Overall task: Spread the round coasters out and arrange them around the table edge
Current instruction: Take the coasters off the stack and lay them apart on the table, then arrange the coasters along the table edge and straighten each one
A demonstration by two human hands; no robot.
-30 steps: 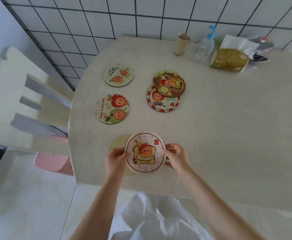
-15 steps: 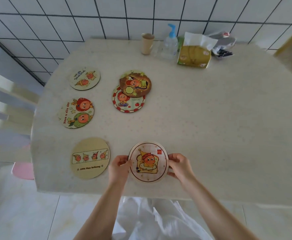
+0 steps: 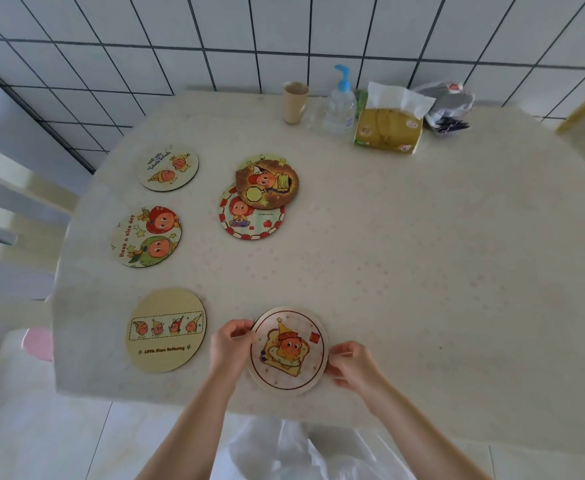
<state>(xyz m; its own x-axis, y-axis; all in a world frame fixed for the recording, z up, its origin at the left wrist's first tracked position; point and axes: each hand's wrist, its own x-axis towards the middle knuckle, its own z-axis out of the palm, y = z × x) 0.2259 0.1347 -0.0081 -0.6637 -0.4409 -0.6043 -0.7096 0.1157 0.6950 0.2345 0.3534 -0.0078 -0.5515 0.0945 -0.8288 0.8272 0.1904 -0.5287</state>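
Both hands hold the toast coaster (image 3: 288, 349) by its edges at the near edge of the table (image 3: 422, 254): the left hand (image 3: 230, 344) has its grip pinched on the left rim, the right hand (image 3: 351, 367) on the right rim. Left of the toast coaster lies a yellow coaster (image 3: 166, 330). Farther from it lie a green coaster (image 3: 146, 236) and a pale coaster (image 3: 169, 167). Behind the toast coaster, a brown coaster (image 3: 267, 183) partly covers a red-rimmed coaster (image 3: 253, 220).

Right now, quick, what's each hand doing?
Left hand: holding the left edge of the toast coaster.
Right hand: holding the right edge of the same coaster.
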